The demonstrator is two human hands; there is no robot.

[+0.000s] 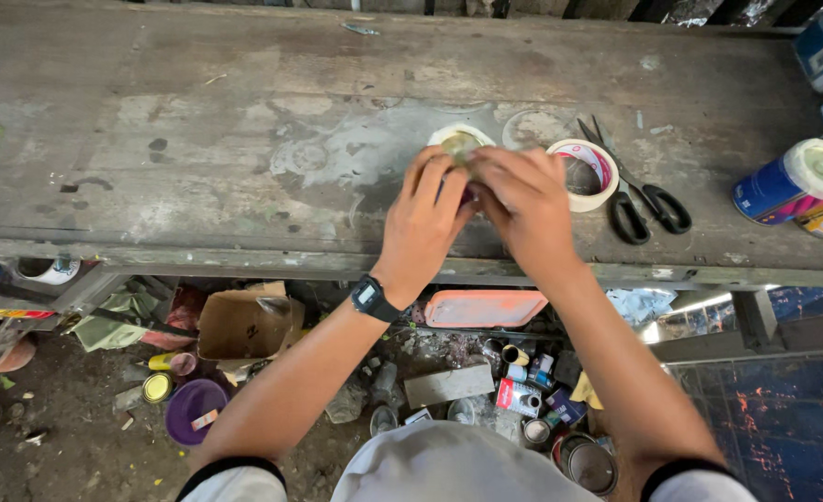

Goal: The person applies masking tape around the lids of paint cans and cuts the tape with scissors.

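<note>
Both hands, left hand and right hand, pinch a small round tape roll together above the bench; masking tape and scissors lie untouched at three o'clock.

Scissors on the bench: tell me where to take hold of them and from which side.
Take the scissors by the black loop handles, which lie at the near end, toward the bench edge; the blades point away. Come from above and the near side with the right hand, which is closest. They lie flat, so pinch the loops. The tape roll sits close on their left, so approach from their right.
</note>
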